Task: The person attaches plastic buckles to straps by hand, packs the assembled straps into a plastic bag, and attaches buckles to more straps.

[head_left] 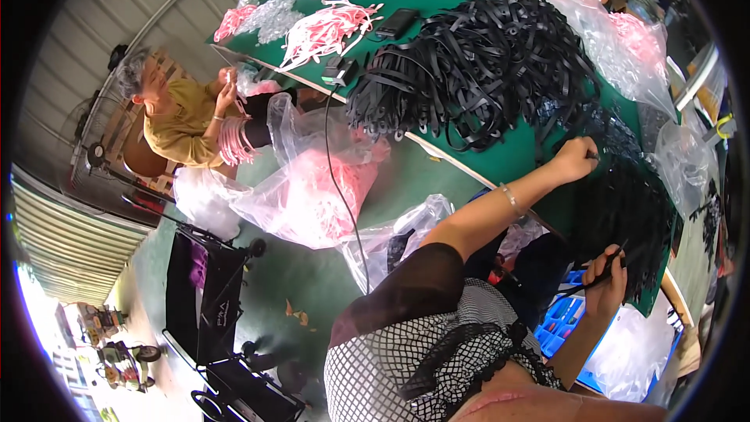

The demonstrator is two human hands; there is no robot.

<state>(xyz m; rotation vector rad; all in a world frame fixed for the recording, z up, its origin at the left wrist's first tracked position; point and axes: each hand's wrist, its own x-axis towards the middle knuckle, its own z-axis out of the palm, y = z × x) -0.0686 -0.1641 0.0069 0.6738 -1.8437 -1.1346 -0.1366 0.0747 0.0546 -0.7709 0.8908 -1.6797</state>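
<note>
My left hand (576, 160), with a bracelet at the wrist, reaches over the green table. Its fingers are closed on a black strap, of which only a small dark bit shows at the fingertips. Lower and nearer to my body, my right hand (606, 281) is closed round another black strap (582, 288), whose tail hangs out toward my lap. Between and beyond my hands lies a dark spread of black straps (625, 211) along the table's edge. A large tangled heap of black straps (492, 63) rises farther off, left of my left hand.
Pink straps (328, 28) and a black box-shaped device (340, 71) with a cable lie on the table (461, 145). A co-worker (183, 117) sits at left near a clear bag of pink straps (320, 188). A black folding cart (203, 297) stands on the floor; a blue crate (558, 324) is beside me.
</note>
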